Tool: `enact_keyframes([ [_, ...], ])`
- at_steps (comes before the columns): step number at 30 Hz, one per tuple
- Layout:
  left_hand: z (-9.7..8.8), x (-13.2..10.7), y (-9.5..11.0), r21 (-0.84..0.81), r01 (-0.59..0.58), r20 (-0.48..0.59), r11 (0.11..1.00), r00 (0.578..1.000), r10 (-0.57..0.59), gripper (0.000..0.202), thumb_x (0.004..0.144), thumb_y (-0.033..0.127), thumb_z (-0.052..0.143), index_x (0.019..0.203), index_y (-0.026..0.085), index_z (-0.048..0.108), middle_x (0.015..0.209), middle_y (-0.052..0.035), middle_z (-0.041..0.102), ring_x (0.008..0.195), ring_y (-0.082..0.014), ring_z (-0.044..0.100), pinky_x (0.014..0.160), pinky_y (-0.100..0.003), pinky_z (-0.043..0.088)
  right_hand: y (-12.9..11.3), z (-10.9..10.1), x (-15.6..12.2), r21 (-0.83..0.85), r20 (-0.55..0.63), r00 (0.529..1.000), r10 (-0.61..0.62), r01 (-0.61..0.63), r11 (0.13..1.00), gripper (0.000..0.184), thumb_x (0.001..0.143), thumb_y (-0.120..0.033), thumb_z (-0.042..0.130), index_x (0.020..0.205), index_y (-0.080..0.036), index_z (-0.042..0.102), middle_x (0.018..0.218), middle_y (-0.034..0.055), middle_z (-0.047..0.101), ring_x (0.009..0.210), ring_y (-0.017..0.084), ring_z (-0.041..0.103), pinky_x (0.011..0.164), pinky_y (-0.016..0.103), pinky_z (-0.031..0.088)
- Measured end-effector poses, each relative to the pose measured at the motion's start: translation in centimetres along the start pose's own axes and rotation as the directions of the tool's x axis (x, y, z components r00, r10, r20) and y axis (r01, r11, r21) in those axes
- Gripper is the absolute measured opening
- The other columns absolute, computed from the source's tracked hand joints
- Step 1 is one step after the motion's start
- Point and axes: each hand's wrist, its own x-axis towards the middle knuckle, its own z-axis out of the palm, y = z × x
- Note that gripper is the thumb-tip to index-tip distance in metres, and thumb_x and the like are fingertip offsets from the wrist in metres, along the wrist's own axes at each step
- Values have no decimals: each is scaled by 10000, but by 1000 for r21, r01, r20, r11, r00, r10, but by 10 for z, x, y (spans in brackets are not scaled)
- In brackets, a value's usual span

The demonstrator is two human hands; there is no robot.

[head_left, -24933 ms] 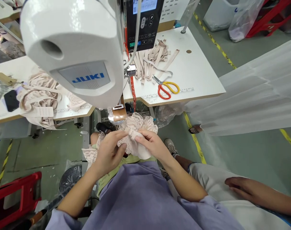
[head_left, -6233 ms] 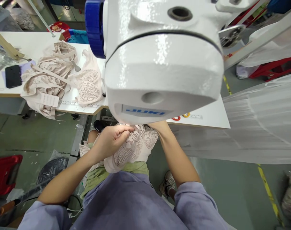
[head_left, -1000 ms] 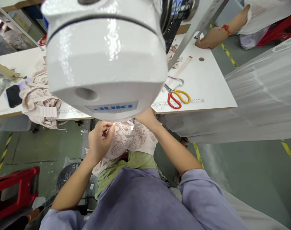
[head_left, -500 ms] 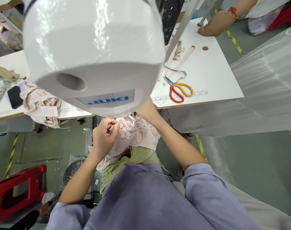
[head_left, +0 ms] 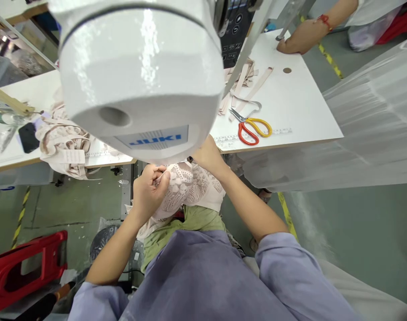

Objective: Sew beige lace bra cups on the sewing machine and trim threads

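Observation:
A pale pink lace garment hangs under the white sewing machine head, over my lap. My left hand is closed, pinching the garment's left edge just below the machine. My right hand reaches under the machine head on the garment's right side; only the back of the hand shows, and its fingers are hidden behind the machine.
Red and yellow scissors and beige straps lie on the white table. A pile of lace pieces and a black phone sit left. Another person's hand rests on the table's far edge. A red stool stands lower left.
The view has shifted slightly. My left hand has moved a little right and down along the garment's edge. My right hand stays under the machine head.

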Motion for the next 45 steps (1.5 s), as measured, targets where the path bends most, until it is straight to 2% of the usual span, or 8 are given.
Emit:
enact_keyframes([
  [3,0,1,-1,-28,58,34,998,998,-57,152,923,374,585,912,225,554,654,25,608,687,-164,646,625,-240,458,0,4,-4,7,-18,1000,-11,11,1000,67,873,-263,603,870,-200,624,1058,64,650,893,194,610,827,346,496],
  [7,-4,-6,6,-61,181,124,982,977,-173,187,936,398,585,917,230,504,587,76,469,515,-109,456,540,-229,349,-6,7,-28,115,-109,992,66,-54,992,148,933,-366,575,908,-221,560,1012,52,615,788,155,603,750,317,514],
  [11,-10,-28,19,-223,252,353,942,921,-163,215,953,422,587,924,219,522,618,71,457,520,-94,399,512,-222,305,-16,-1,-71,341,73,956,286,-293,893,271,960,-507,554,925,-245,494,724,-27,542,571,124,551,548,271,490],
  [15,-8,-46,24,-409,315,547,857,836,-46,240,970,413,576,993,186,651,851,-23,650,731,-136,558,628,-236,417,-23,-8,-101,385,184,931,316,-364,848,312,938,-537,594,904,-240,506,621,-63,496,507,104,518,493,245,456],
  [18,-2,-51,24,-497,387,617,777,787,2,275,971,426,582,974,173,687,858,-31,654,755,-142,562,666,-247,436,-24,-9,-110,372,215,921,323,-384,845,312,935,-524,606,884,-233,504,595,-75,491,487,93,513,488,234,443],
  [26,10,-58,26,-568,507,639,649,768,-41,307,948,445,626,833,163,663,716,13,550,659,-106,477,608,-229,370,-20,-8,-119,387,271,897,350,-434,813,321,925,-534,617,874,-234,513,589,-78,488,480,86,485,486,224,409],
  [33,13,-63,22,-605,552,622,574,777,-93,297,922,452,658,837,169,693,741,5,579,688,-117,502,642,-238,392,-7,-9,-144,448,383,876,294,-454,770,344,887,-556,659,992,-229,635,868,12,612,795,147,591,711,275,496],
  [45,27,-57,20,-556,573,582,602,786,-210,417,945,544,560,735,185,520,623,53,418,557,-90,371,533,-231,315,-9,-3,-165,314,359,829,429,-540,781,266,839,-455,733,918,-206,684,821,-8,598,704,115,500,656,254,415],
])
